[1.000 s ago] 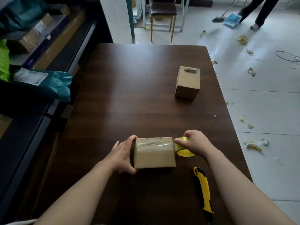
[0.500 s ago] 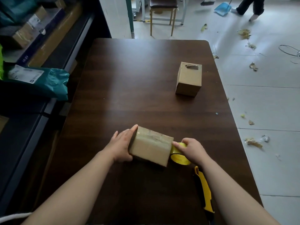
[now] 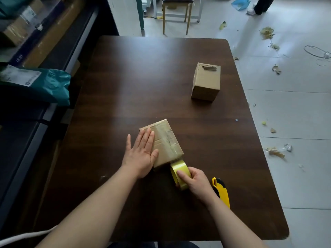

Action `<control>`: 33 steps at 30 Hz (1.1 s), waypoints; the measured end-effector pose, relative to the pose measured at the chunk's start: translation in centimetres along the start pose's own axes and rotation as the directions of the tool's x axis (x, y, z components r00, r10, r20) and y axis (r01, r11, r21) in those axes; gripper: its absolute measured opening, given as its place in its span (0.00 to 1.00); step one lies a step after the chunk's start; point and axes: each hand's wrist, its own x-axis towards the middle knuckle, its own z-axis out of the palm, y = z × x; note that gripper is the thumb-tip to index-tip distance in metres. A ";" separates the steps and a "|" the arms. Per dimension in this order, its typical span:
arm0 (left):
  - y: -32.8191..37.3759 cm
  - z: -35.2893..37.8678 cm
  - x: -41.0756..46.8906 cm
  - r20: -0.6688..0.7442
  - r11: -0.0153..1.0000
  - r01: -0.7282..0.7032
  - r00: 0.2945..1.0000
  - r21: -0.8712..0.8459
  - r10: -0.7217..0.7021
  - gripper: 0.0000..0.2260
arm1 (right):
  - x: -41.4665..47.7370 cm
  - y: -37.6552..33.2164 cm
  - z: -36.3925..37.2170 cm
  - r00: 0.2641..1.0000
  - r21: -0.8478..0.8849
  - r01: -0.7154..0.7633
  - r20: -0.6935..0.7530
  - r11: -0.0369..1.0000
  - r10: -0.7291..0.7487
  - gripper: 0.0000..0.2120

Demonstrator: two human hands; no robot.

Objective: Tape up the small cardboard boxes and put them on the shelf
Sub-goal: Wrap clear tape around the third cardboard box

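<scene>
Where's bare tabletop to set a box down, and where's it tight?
Free: the wide stretch of table from its far edge to the taped box, left of the second box; also the strip between the two boxes. Tight: near right, where right hand, tape roll and utility knife bunch.

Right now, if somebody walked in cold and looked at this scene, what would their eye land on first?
First, the hands at the near middle of the dark table: the left hand lies flat on a small cardboard box, while the right hand grips a yellow tape roll against the box's near corner. Next, a second box stands alone toward the far right, and a yellow utility knife lies beside the right wrist.
</scene>
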 end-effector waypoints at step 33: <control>5.6 2.8 -7.5 -0.189 0.598 0.171 0.851 -0.783 -0.490 0.08 | -2.6 5.0 -8.7 0.896 -0.544 -0.222 -0.441 0.809 -0.051 0.24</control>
